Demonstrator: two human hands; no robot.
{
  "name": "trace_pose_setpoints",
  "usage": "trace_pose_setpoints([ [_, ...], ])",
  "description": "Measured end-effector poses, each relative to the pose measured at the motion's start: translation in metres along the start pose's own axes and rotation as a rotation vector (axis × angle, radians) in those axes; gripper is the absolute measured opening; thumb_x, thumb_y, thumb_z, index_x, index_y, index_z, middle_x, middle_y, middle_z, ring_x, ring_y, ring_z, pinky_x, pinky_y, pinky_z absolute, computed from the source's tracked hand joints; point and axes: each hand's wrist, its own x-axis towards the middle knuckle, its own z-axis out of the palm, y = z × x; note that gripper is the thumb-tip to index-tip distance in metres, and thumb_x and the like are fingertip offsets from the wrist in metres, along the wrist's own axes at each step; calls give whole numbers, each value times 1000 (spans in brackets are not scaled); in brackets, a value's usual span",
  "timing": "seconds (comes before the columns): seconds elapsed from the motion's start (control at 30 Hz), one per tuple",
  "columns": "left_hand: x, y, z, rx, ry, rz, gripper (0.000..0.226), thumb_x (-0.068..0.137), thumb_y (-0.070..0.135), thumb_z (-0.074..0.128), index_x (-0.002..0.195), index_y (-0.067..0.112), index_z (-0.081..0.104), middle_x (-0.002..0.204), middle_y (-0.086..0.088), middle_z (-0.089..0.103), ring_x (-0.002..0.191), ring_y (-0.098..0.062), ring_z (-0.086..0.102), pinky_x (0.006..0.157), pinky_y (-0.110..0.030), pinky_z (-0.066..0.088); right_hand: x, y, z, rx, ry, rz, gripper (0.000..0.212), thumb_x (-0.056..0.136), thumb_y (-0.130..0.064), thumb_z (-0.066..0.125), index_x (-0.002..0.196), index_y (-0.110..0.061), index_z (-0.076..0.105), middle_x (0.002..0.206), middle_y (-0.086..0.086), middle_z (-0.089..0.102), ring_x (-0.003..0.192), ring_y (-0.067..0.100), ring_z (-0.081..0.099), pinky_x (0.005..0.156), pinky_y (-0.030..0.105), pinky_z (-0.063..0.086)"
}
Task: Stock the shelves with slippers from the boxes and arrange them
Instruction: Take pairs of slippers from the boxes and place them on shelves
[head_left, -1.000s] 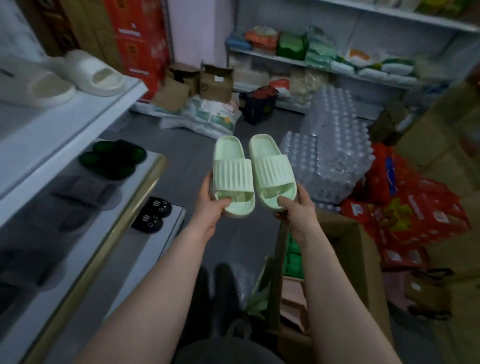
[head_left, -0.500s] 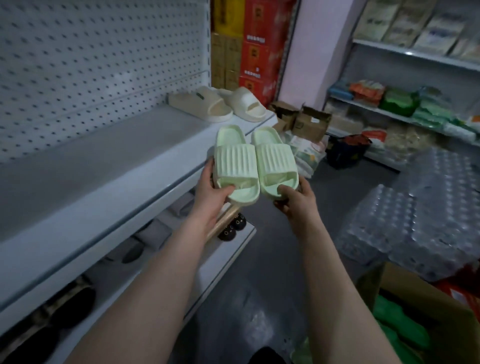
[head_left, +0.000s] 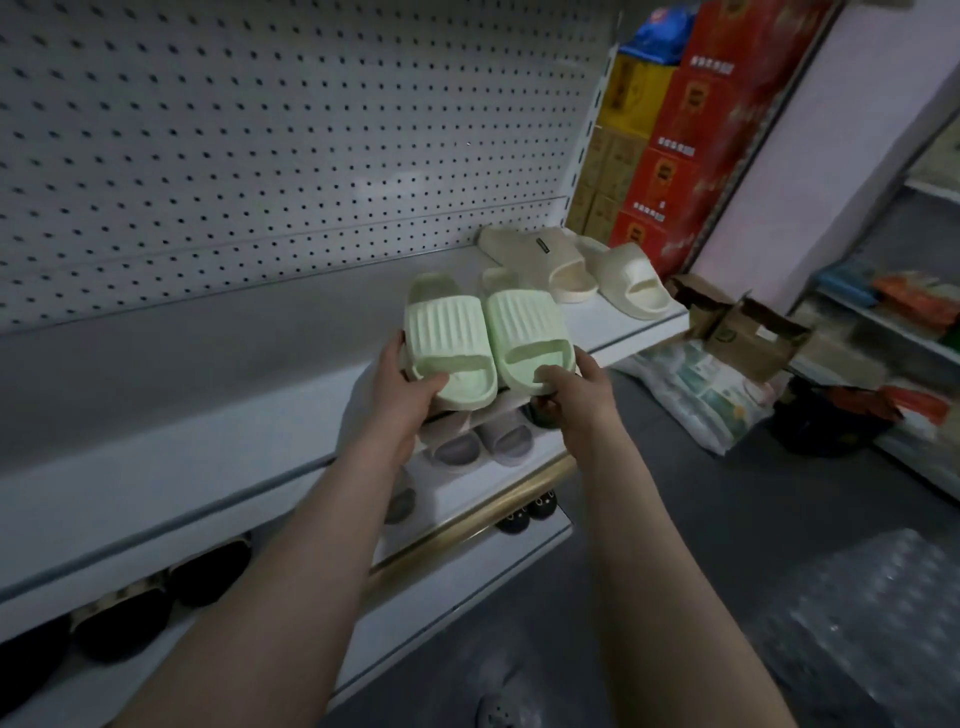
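Two cream slippers (head_left: 550, 260) sit at the far end of the top shelf (head_left: 208, 415), just past the pale green pair (head_left: 447, 332). The pair is held side by side over the shelf's front edge, left hand (head_left: 402, 384) and right hand (head_left: 576, 389) each curled round one toe. Grey slippers (head_left: 478, 439) lie underneath on the lower shelf (head_left: 467, 483).

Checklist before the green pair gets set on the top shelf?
1. Grip, left hand on left green slipper: ok.
2. Grip, right hand on right green slipper: ok.
3. Slippers side by side, touching: ok.
4. Bare spot on top shelf left of cream pair: ok.
5. Toes out like cream pair: ok.
6. Soles on shelf yet: cannot tell.
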Motion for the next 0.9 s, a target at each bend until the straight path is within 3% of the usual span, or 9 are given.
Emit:
trace_pose_setpoints([
  [0.1,9,0,4,21,69,21,77,85,-4,64,148,25,32,134,-4,55,114,-22,58,85,-34,54,22,-5,3,-32,-55,11,36,86,5,59,119,-9,61,101,18,63,71,25,58,50,24,50],
  [0.23,19,-4,16,28,137,42,76,84,-6,63,147,23,33,133,-7,57,113,-23,60,88,-39,55,49,-12,4,-77,-120,18,37,87,5,58,121,-12,58,104,15,65,83,27,63,58,26,54],
  [0.33,24,-6,25,59,200,45,75,85,-6,62,147,24,33,127,-5,58,108,-23,61,67,-28,58,69,-17,6,-125,-162,28,39,87,3,60,121,-14,59,107,14,65,84,26,64,61,28,56],
  [0.4,27,-6,30,111,244,61,74,85,-4,63,147,24,33,123,-2,57,104,-19,60,55,-15,51,83,-20,8,-154,-189,26,38,87,4,60,121,-15,57,107,14,65,85,26,64,61,29,56],
  [0.57,32,-4,37,279,327,54,71,86,2,63,148,21,33,124,2,55,101,-12,52,58,-10,37,119,-26,22,-194,-237,46,45,88,5,61,129,-13,54,112,16,62,85,26,62,54,25,54],
  [0.67,34,-5,39,326,350,39,71,87,3,63,148,21,32,123,3,53,102,-12,52,58,-9,37,140,-27,32,-248,-263,50,59,86,3,65,141,-10,47,123,18,60,88,28,64,55,28,57],
  [0.73,36,-6,39,354,357,39,71,86,8,65,147,24,32,122,4,54,104,-15,55,66,-17,44,152,-24,36,-323,-271,27,69,81,-9,74,144,-10,44,130,16,57,97,32,66,67,38,62],
  [0.83,37,-7,41,414,368,31,72,84,18,67,146,29,32,120,5,58,99,-17,58,77,-31,47,199,4,36,-467,-268,-72,90,57,-42,80,137,-14,52,127,10,63,109,35,64,86,52,58],
  [0.9,37,-6,42,437,375,29,72,84,20,67,146,29,32,118,6,57,96,-16,56,75,-30,45,178,-8,41,-545,-257,-143,79,63,-43,79,132,-13,57,118,3,65,105,32,65,90,49,56],
])
